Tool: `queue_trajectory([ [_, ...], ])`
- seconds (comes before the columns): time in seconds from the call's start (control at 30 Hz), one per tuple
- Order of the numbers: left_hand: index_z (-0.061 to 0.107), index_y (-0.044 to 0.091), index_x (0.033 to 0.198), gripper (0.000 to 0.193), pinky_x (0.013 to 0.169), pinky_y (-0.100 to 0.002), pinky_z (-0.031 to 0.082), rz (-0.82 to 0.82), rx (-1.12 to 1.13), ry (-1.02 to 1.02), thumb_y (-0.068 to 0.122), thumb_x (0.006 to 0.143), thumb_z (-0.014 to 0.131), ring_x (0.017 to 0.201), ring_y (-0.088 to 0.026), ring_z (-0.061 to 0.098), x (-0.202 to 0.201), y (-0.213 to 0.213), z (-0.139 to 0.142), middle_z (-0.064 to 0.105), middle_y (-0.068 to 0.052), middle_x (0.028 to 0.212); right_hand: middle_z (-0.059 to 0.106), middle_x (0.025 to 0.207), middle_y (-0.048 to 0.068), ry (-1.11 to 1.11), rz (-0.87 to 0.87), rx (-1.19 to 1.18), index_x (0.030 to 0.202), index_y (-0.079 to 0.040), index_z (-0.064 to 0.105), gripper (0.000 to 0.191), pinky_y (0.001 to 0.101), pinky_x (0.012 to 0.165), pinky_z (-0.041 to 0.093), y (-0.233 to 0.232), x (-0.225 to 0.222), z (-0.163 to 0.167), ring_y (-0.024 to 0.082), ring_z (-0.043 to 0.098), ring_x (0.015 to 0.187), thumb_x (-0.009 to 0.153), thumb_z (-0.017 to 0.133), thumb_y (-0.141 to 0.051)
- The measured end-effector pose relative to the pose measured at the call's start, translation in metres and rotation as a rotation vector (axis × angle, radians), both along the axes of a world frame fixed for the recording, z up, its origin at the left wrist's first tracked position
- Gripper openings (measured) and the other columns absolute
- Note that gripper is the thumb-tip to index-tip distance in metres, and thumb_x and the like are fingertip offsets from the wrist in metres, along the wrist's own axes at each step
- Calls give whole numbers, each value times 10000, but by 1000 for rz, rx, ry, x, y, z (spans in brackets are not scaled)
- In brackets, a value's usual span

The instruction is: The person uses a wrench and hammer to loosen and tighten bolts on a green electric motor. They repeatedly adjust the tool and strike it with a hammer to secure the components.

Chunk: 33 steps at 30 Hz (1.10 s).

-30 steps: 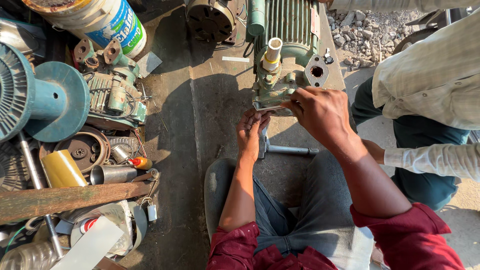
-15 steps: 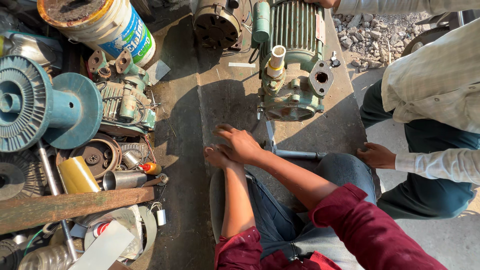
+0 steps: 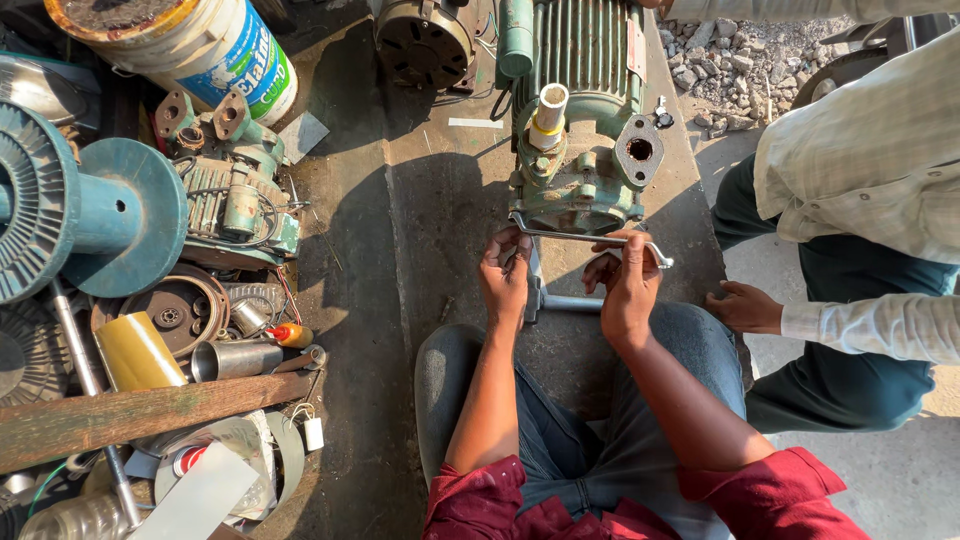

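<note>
I see my left hand (image 3: 505,275) closed around one end of a thin bent metal rod (image 3: 585,238), my right hand (image 3: 625,285) gripping its other end. The rod lies just before the green cast-iron pump motor (image 3: 580,120); my fingers hide both rod ends.

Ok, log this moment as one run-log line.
left hand: on metal bar end | right hand: grips bar | green pump: just beyond | co-worker's hand: resting nearby
</note>
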<state>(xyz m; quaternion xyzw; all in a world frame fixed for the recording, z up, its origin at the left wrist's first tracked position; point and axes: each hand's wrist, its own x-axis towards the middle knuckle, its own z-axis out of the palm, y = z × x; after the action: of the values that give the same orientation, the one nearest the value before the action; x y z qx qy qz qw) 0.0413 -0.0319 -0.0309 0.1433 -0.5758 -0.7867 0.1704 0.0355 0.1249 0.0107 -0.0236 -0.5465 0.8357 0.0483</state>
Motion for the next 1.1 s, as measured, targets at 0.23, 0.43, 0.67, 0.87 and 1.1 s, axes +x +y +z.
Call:
queue_trajectory([
  [0.23,496,73,1484,526,1024,-308,497,24,-77,48,187,995,654,1166,-138,617,-3,7,-4,668,-91,1279,534,1439,134,592,38,278,1459,-73,327,501,410,1101,525,-80,-2,90,234,616,1255,1171,398,-476],
  [0.43,442,69,1496,634,1155,-370,364,-80,514,286,369,978,652,1367,-215,446,-5,-17,-49,544,-90,1437,624,1193,111,864,573,1198,1296,-91,584,460,457,933,457,-167,-16,96,297,601,1111,952,717,-366],
  [0.67,334,126,1498,668,1186,-391,309,519,7,-89,436,1006,662,1446,-202,324,0,-27,-45,359,-47,1513,704,875,55,587,418,953,992,-92,742,136,371,712,523,-91,15,17,222,679,802,907,774,-193],
  [0.87,712,-45,1111,412,817,-329,487,121,47,-143,362,1108,649,923,-139,570,-3,1,-25,670,-82,968,703,1045,167,176,108,1134,1090,-30,658,375,422,722,538,-17,12,-39,295,710,954,926,747,-355],
  [1.1,641,10,1037,254,826,-280,571,-102,143,6,259,1084,631,917,-115,691,-4,1,-23,735,-72,974,657,960,217,99,307,992,1082,-20,567,474,500,714,489,-27,-3,-92,414,654,894,1078,506,-490],
])
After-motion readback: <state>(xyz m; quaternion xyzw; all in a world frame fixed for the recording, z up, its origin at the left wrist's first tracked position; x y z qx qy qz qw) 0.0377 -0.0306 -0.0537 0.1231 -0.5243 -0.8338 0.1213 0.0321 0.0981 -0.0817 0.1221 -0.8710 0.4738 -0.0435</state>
